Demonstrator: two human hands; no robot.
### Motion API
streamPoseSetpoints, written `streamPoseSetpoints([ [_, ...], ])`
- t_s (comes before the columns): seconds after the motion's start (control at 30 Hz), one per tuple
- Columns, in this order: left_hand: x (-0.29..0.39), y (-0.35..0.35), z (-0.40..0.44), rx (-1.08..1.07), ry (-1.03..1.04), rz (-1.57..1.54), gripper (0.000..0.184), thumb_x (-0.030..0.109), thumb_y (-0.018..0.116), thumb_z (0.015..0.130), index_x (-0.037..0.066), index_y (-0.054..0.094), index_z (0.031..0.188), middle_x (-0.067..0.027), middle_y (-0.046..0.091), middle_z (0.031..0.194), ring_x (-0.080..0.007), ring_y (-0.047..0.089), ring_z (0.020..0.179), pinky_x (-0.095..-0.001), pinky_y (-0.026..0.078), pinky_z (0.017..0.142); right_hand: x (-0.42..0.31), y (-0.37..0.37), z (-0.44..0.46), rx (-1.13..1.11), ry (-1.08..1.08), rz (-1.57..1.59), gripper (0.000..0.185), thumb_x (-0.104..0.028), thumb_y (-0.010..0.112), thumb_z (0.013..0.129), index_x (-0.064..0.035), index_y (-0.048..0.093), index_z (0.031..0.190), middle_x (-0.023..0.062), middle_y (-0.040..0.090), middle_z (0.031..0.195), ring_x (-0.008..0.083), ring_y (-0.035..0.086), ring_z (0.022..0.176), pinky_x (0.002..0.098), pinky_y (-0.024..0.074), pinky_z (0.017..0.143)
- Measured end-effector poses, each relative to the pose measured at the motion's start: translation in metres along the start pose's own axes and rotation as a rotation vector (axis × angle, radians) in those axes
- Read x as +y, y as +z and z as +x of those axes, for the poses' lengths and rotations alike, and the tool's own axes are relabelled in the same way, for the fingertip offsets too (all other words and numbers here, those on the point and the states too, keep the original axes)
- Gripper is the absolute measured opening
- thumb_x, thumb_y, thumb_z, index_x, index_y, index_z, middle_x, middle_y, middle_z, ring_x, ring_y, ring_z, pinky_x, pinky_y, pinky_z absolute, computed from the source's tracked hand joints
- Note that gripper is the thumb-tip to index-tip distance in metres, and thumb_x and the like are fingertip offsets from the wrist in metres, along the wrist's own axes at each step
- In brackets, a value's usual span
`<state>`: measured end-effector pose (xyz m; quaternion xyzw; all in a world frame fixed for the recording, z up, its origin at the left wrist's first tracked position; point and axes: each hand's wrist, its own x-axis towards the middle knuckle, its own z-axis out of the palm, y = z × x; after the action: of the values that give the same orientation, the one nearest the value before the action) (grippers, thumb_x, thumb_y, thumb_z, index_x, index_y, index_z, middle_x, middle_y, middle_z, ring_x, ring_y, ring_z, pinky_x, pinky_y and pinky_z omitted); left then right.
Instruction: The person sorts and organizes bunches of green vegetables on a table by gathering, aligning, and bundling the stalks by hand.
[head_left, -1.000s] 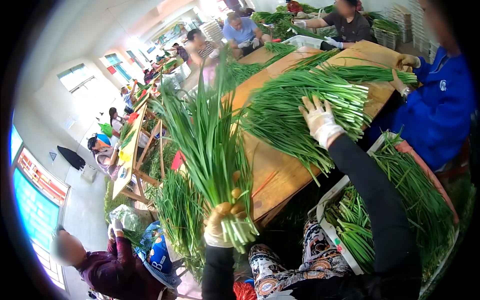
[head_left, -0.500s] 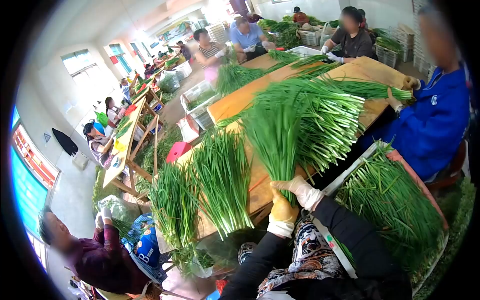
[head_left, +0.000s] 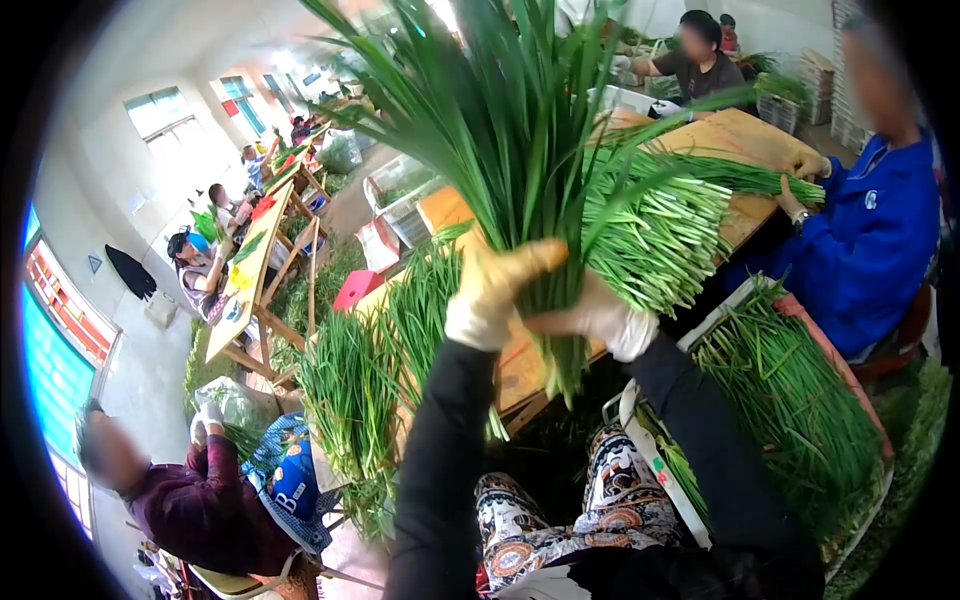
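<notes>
A large bunch of garlic chives (head_left: 520,140) stands upright in front of me, its leaves fanning upward and its pale stem ends pointing down. My left hand (head_left: 492,285), in a yellowed glove, is closed round the left side of the bunch. From the right, my right hand (head_left: 598,318), in a pale glove, grips it lower; its fingers are partly blurred. Behind the bunch lies a big pile of chives (head_left: 665,230) on the wooden table (head_left: 735,135). More chives (head_left: 350,400) rest on the table at my left.
A crate heaped with chives (head_left: 790,420) stands at my right. A co-worker in blue (head_left: 850,240) handles chives at the table's right side. Another person (head_left: 210,500) sits at lower left. A red stool (head_left: 356,290) and white crate (head_left: 408,205) are beyond the table.
Both hands have raised the bunch from the table's near edge, up and towards me. It now blocks much of the far table. My left hand has shifted left and higher.
</notes>
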<state>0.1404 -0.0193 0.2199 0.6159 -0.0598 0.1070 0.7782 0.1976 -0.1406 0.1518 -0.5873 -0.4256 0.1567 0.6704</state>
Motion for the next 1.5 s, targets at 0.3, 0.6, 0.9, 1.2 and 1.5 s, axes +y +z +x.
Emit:
streamPoseSetpoints([
  [0.3, 0.038, 0.033, 0.045, 0.115, 0.464, 0.150, 0.045, -0.004, 0.070, 0.058, 0.001, 0.050, 0.097, -0.0061, 0.059, 0.090, -0.0142, 0.057, 0.080, -0.0267, 0.046, 0.071, -0.048, -0.027, 0.065, 0.253, -0.188, -0.190, 0.060, -0.023, 0.080, 0.051, 0.0004, 0.053, 0.100, 0.0103, 0.060, 0.095, 0.0185, 0.057, 0.086, 0.0294, 0.0462, 0.074],
  [0.6, -0.050, -0.048, 0.024, -0.095, 0.009, 0.014, 0.076, -0.006, 0.072, 0.059, 0.007, 0.032, 0.122, -0.0091, 0.055, 0.097, -0.0156, 0.057, 0.068, -0.0257, 0.049, 0.055, 0.021, -0.030, 0.055, -0.154, -0.352, -0.763, 0.064, -0.036, 0.067, 0.066, -0.0085, 0.043, 0.118, 0.0102, 0.048, 0.117, 0.0235, 0.047, 0.104, 0.0351, 0.0366, 0.090],
  [0.9, -0.030, -0.047, 0.028, -0.169, -0.036, 0.225, 0.035, -0.001, 0.068, 0.063, 0.003, 0.058, 0.096, -0.0046, 0.061, 0.078, -0.0128, 0.057, 0.062, -0.0228, 0.047, 0.053, 0.026, -0.041, 0.077, -0.317, -0.253, -0.712, 0.050, -0.030, 0.075, 0.059, -0.0073, 0.056, 0.100, 0.0082, 0.061, 0.092, 0.0184, 0.057, 0.082, 0.0299, 0.0444, 0.072],
  [1.2, -0.046, -0.026, 0.048, 0.112, 0.254, 0.118, 0.029, 0.002, 0.069, 0.065, 0.003, 0.059, 0.093, -0.0025, 0.061, 0.086, -0.0125, 0.056, 0.077, -0.0263, 0.045, 0.072, -0.006, -0.037, 0.063, -0.350, 0.172, -0.284, 0.065, -0.020, 0.079, 0.054, -0.0008, 0.051, 0.109, 0.0128, 0.057, 0.102, 0.0197, 0.052, 0.097, 0.0295, 0.0402, 0.083],
  [1.5, -0.071, -0.025, 0.040, 0.207, 0.218, 0.385, 0.028, 0.008, 0.068, 0.066, 0.001, 0.059, 0.091, -0.0039, 0.061, 0.086, -0.0133, 0.057, 0.079, -0.0267, 0.045, 0.072, 0.036, -0.026, 0.051, -0.266, 0.232, -0.442, 0.065, -0.023, 0.077, 0.053, 0.0005, 0.050, 0.107, 0.0140, 0.058, 0.098, 0.0247, 0.053, 0.091, 0.0316, 0.0396, 0.082],
])
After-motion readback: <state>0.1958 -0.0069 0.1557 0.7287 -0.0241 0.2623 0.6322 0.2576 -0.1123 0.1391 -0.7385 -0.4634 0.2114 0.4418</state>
